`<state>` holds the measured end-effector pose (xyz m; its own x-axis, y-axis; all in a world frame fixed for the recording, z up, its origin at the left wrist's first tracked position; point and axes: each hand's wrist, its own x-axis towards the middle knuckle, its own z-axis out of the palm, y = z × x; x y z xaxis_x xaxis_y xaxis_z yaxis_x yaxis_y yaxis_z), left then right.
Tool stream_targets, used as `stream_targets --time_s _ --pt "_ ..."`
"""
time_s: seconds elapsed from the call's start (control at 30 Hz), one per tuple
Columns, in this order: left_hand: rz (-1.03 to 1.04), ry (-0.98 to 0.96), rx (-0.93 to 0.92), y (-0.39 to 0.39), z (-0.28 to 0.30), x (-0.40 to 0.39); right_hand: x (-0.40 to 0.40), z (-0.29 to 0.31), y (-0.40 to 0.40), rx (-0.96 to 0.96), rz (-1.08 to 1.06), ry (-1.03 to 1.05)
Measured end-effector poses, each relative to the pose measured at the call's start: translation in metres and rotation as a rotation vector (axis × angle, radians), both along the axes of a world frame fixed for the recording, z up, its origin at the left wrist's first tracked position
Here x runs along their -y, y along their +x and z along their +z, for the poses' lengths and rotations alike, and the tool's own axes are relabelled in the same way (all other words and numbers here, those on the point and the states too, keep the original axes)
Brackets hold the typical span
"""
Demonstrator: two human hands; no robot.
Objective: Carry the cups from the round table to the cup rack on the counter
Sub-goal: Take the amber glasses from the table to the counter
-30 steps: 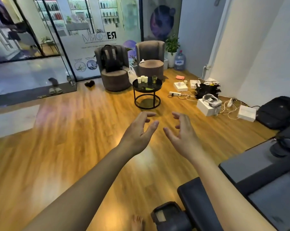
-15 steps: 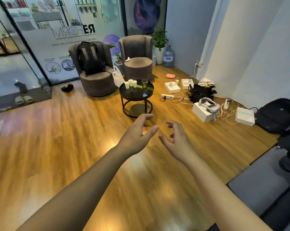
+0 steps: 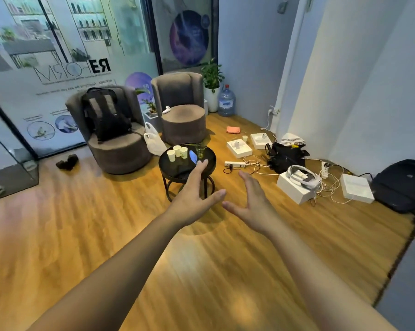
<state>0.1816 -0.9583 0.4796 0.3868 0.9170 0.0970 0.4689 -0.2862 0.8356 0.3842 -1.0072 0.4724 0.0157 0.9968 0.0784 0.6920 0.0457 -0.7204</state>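
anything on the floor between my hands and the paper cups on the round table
Nothing visible does. Bare wooden floor lies between both open hands, left hand and right hand, and the round black table holding the pale paper cups; the cables lie off to its right.

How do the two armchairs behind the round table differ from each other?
The left armchair has a black backpack propped upright on its seat; the right armchair holds only a small white object at the seat edge. The right armchair stands farther back, beside the potted plant. Both are grey-brown, rounded and upholstered.
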Motion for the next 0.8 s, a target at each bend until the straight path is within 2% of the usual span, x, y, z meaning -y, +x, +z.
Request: stream_targets --time_s 0.1,0.4,0.57,0.8 --pt "-0.025 -0.04 -0.035 -0.01 -0.002 -0.062 -0.061 -0.002 -0.009 0.049 -0.029 -0.061" --pt "-0.029 -0.165 0.024 -0.009 -0.039 -0.244 -0.24 -0.041 -0.012 0.033 -0.032 -0.124" --pt "0.032 -0.202 0.104 0.001 -0.073 -0.375 -0.364 -0.064 0.004 0.023 -0.011 -0.149" --pt "0.093 -0.261 0.073 0.02 -0.105 -0.531 -0.522 -0.076 0.033 -0.03 0.033 -0.19"
